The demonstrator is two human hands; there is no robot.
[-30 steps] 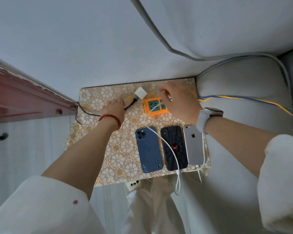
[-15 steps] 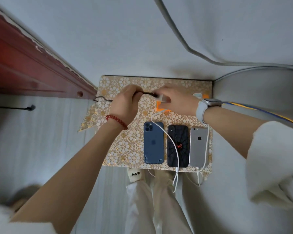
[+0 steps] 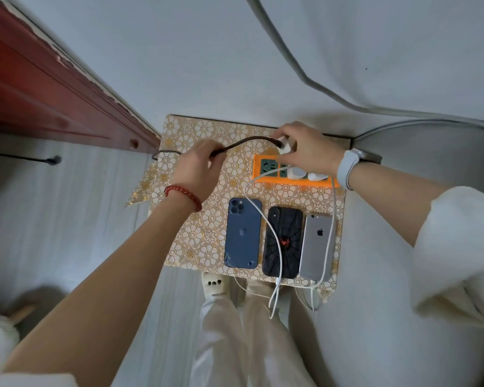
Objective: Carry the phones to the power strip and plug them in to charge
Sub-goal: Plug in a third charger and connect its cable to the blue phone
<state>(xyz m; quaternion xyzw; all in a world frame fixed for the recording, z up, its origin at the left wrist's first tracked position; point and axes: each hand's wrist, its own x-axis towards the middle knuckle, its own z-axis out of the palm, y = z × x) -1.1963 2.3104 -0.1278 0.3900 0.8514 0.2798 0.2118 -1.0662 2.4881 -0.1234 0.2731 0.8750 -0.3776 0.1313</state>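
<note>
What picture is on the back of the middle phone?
A red spider on a black web pattern, on the middle phone, seen in the head view.

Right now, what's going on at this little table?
A person is setting up a third charger. The right hand holds a white adapter above the orange power strip, while the left hand holds its dark cable. Three phones lie face down; the black phone and silver phone have white cables.

A: Hands?
B: Left hand [image 3: 199, 169] pinches the dark cable [image 3: 246, 141]; right hand [image 3: 305, 149] grips a white charger block [image 3: 285, 144] above the orange power strip [image 3: 266, 170].
A: Phones?
B: Blue phone [image 3: 242, 233], black spider-case phone [image 3: 282, 241], silver phone [image 3: 316, 247] side by side, face down, on the floral tabletop [image 3: 196, 238]. White cables [image 3: 277, 247] cross them.
</note>
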